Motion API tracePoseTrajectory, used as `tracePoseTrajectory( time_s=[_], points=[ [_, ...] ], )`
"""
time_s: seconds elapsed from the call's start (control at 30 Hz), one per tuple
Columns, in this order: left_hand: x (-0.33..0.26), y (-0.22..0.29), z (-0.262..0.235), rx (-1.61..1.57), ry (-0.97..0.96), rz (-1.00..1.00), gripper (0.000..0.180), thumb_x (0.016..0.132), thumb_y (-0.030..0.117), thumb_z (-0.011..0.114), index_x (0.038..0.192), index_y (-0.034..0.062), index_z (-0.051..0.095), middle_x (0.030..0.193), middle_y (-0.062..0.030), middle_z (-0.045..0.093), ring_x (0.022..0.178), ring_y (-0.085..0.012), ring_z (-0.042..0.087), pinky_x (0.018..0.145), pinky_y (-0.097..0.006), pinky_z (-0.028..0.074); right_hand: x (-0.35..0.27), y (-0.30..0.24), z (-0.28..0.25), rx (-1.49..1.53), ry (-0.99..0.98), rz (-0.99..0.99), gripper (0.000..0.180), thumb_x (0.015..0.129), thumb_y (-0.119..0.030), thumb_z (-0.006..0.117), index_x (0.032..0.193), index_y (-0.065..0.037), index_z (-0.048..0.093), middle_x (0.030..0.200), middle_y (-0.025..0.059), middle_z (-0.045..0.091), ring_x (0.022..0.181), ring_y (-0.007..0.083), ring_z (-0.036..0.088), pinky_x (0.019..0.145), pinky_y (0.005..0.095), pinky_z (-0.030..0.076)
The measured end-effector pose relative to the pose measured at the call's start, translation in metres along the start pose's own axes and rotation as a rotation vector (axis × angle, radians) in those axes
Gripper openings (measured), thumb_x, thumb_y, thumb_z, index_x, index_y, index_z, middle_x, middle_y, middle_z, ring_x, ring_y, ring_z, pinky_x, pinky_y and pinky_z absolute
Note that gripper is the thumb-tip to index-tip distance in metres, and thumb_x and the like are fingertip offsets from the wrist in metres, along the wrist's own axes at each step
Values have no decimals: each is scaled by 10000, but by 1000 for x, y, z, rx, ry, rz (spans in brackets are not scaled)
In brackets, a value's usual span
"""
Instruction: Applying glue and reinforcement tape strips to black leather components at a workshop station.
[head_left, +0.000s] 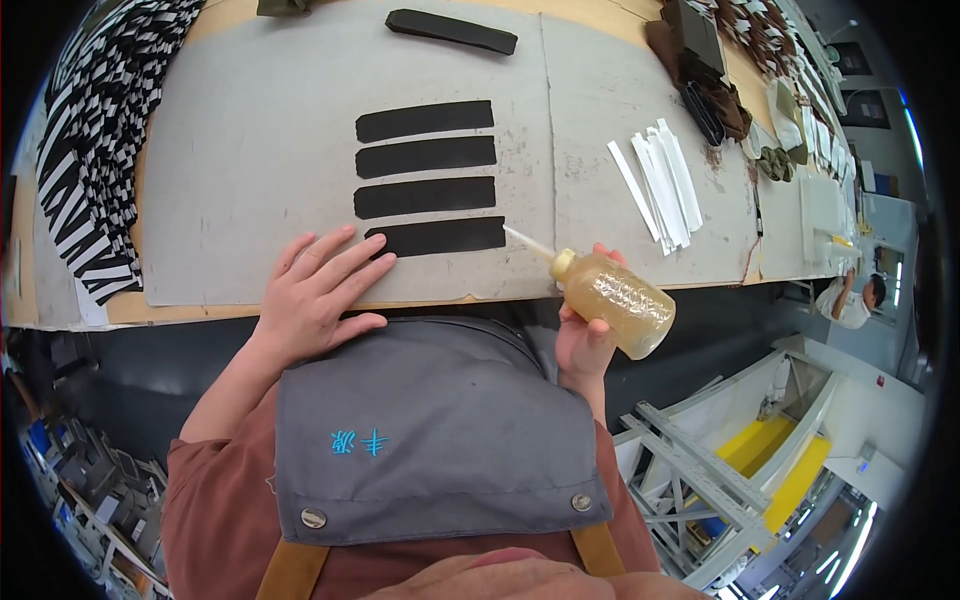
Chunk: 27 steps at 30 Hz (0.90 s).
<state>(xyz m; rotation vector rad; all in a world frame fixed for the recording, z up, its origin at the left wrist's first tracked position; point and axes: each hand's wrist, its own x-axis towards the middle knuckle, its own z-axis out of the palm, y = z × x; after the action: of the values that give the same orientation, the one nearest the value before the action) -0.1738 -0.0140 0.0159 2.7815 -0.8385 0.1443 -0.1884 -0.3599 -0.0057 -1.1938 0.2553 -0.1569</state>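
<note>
My right hand (585, 345) is wrapped round a clear squeeze bottle (622, 303) of amber liquid, tilted so that its thin nozzle tip meets the right end of the nearest black strip (440, 237). My left hand (318, 290) lies flat with fingers spread, its fingertips at the left end of that same strip. Beyond it, three more black strips, such as the farthest one (425, 121), lie in a row, parallel and spaced apart. What the liquid is, I cannot tell.
A stack of black strips (452, 32) lies farther back on the grey board (250, 170). White strips (665, 185) are to the right, brown and dark pieces (690, 60) behind them. Bundled black-and-white pieces (100, 140) line the left edge. A person (852, 300) is far right.
</note>
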Motion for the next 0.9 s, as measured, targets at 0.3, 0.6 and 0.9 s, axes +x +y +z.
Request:
tracePoseTrajectory(
  time_s=[0.3, 0.6, 0.9],
  points=[
    [-5, -3, 6, -29, 109, 14, 623, 882, 579, 707, 1396, 231, 658, 1434, 24, 613, 1305, -183, 572, 1130, -398, 380, -6, -1, 5, -11, 45, 0, 1191, 640, -519, 975, 1546, -41, 369, 1553, 110, 478, 1159, 182, 660, 721, 232, 643],
    [-3, -3, 8, -23, 128, 21, 594, 883, 554, 719, 1345, 183, 680, 1363, 24, 642, 1249, -180, 600, 1057, -375, 420, -6, 0, 22, -133, 46, 1, 1194, 603, -576, 971, 1527, -68, 410, 1535, 102, 507, 1076, 155, 672, 659, 211, 602],
    [-1, -2, 6, -31, 139, 26, 590, 877, 547, 727, 1335, 176, 689, 1347, 18, 650, 1231, -187, 610, 1016, -360, 453, -9, -4, 23, -201, 6, -12, 1261, 518, -628, 961, 1513, -61, 432, 1476, 87, 537, 1087, 166, 666, 674, 221, 613]
  ],
)
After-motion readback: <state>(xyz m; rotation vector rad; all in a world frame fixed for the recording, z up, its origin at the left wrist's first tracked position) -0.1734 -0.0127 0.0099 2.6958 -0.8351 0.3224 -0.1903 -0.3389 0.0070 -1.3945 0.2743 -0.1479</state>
